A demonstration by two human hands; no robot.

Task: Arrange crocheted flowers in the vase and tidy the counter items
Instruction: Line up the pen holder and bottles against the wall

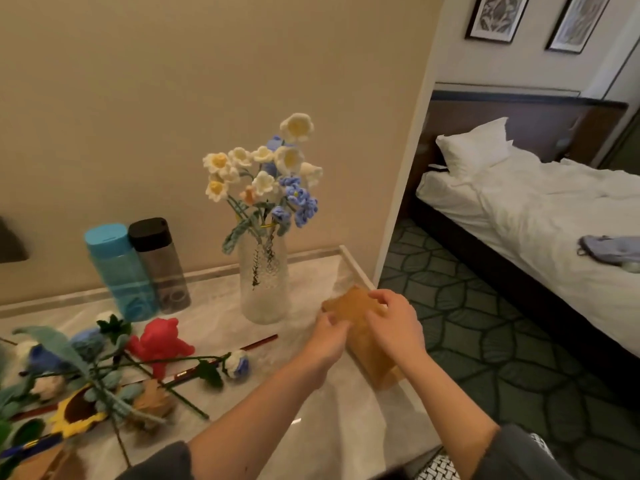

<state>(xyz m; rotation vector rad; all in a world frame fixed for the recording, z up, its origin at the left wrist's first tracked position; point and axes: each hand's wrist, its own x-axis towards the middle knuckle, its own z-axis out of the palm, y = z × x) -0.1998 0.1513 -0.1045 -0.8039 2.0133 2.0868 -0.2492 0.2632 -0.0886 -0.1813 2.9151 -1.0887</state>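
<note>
A textured clear glass vase [265, 289] stands on the marble counter [346, 427] and holds a bunch of white, yellow and blue crocheted flowers [266, 174]. To its right lies a brown paper bag [367, 341] near the counter's right edge. My left hand [327, 336] grips its left side and my right hand [394, 322] holds its top. More crocheted flowers [90, 372] with long green stems lie in a heap at the left front, among them a sunflower [78, 412] and a white-and-blue bud [237, 363].
A blue bottle [119, 271] and a dark-capped grey bottle [161, 265] stand against the wall left of the vase. A red toy bear [161, 342] and a thin red stick [259, 342] lie on the counter. A bed [536, 216] and patterned carpet are to the right.
</note>
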